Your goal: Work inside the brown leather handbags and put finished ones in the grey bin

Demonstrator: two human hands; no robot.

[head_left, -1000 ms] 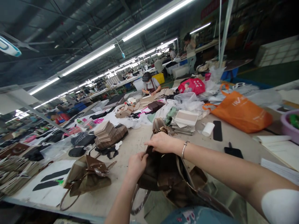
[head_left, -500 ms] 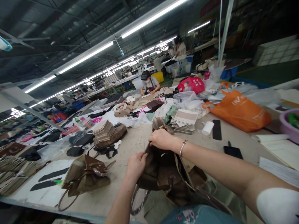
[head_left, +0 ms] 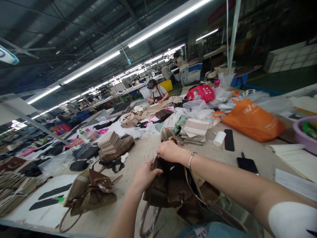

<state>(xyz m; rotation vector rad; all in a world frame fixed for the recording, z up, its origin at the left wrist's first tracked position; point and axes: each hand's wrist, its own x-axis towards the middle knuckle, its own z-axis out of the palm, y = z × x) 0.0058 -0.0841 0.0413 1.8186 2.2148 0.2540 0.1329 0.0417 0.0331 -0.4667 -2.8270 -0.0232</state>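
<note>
A brown handbag [head_left: 173, 188] lies at the table's front edge, its mouth spread and dark inside. My left hand [head_left: 146, 173] grips the bag's left rim, thumb on the inner side and fingers behind, partly hidden. Farther along that same rim, my right hand [head_left: 170, 151] pinches the edge; a bracelet is on its wrist. A loop handle hangs at the bag's near left side. Left of my hands a second brown handbag [head_left: 91, 195] rests on the table, with its strap hanging over the front.
Beyond the hands are a stack of tan pieces [head_left: 111, 143], a stack of pale panels [head_left: 194, 130] and a white roll [head_left: 219, 138]. To the right lie an orange bag [head_left: 252, 117] and a black flat object [head_left: 247, 164]. A co-worker [head_left: 157, 92] sits across the table.
My left hand has opened its grip slightly and shifted its thumb over the rim's inner side. The right hand keeps its pinch, slightly lower in view.
</note>
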